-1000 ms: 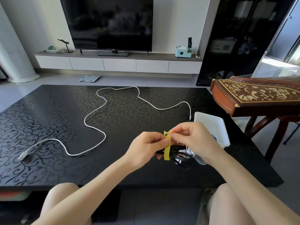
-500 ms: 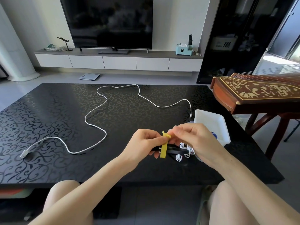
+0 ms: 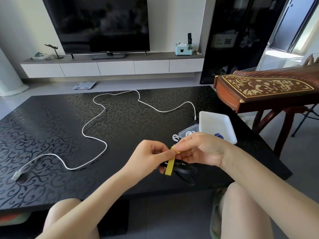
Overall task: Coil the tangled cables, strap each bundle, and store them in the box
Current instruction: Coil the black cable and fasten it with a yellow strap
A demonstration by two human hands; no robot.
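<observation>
Black patterned desk (image 3: 51, 135), living room behind. 2 hands work up front: left hand (image 3: 148, 157) and right hand (image 3: 203, 150) both pinch the top end of a yellow strap (image 3: 170, 165) that hangs across a coiled black cable (image 3: 184, 168), just over the desk's near edge. Each grip is clenched on the strap. Risk: the strap looks unfastened, so a slipped pinch could let the coil spring open or drop off the edge. 1 white cable (image 3: 96, 121) lies uncoiled, and the box (image 3: 183, 134) sits near the right hand.
</observation>
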